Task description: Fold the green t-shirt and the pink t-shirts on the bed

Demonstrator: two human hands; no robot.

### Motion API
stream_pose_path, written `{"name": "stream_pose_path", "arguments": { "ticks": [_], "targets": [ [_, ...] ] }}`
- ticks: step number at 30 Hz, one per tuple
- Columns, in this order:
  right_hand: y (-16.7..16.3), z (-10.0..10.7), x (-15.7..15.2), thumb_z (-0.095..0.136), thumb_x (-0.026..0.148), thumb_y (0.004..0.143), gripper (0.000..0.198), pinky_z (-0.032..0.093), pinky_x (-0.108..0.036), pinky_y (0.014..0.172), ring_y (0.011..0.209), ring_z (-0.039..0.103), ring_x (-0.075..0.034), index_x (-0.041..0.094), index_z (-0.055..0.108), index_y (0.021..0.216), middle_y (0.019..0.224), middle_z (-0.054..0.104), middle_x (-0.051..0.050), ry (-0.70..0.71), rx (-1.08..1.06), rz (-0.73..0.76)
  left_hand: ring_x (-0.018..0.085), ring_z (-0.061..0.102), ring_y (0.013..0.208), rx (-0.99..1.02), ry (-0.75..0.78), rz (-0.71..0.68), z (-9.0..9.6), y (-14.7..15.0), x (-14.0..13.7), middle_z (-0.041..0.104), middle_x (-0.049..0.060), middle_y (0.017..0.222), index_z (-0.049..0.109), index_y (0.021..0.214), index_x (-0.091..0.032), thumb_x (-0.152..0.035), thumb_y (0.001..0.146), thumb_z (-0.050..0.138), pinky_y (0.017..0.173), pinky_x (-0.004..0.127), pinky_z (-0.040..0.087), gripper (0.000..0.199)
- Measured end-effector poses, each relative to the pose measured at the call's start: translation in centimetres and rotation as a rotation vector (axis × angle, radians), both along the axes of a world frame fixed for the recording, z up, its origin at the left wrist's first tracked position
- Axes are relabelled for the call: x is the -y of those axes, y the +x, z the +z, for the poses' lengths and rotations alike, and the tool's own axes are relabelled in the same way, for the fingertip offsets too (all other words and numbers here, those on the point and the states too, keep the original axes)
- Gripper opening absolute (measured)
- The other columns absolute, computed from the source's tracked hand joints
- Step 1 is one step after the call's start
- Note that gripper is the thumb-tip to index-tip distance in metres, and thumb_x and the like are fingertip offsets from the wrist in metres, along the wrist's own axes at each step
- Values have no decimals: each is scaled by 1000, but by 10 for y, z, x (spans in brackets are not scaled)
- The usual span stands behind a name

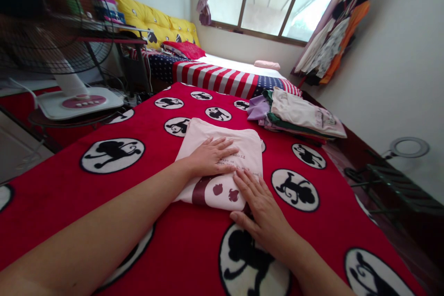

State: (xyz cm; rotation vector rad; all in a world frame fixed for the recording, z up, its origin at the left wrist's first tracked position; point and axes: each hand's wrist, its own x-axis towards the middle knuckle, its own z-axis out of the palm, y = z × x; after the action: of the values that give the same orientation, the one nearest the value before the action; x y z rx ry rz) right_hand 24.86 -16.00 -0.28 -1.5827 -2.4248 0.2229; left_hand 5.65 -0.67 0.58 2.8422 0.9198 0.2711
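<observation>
A pale pink T-shirt (222,194), folded into a rough square with dark print and lettering, lies on the red blanket (194,245) in front of me. My left hand (211,156) rests flat on its middle, fingers stretched to the right. On its near right corner lies my right hand (258,203), fingers extended over the cloth and thumb spread on the edge. Neither hand grips anything. Farther back on the right is a stack of folded clothes (301,113), with a cream shirt on top and lilac and green cloth beneath.
At the left a white electric fan (79,99) stands on a round stool. Behind the blanket is a second bed with a stars-and-stripes cover (215,76). Clothes (340,41) hang on the right wall, and a ring light (409,147) stands below them.
</observation>
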Motion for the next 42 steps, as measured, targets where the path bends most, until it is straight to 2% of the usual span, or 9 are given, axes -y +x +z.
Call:
{"name": "stream_pose_path", "arguments": {
  "ticks": [42],
  "targets": [
    [0, 1, 0, 49, 46, 93, 70, 18, -54, 119, 149, 11, -25, 20, 25, 153, 160, 20, -6, -12, 4, -3, 26, 16, 149, 17, -25, -1, 0, 0, -1, 22, 3, 161, 36, 148, -33, -68, 92, 34, 118, 50, 9, 66]
  ]
}}
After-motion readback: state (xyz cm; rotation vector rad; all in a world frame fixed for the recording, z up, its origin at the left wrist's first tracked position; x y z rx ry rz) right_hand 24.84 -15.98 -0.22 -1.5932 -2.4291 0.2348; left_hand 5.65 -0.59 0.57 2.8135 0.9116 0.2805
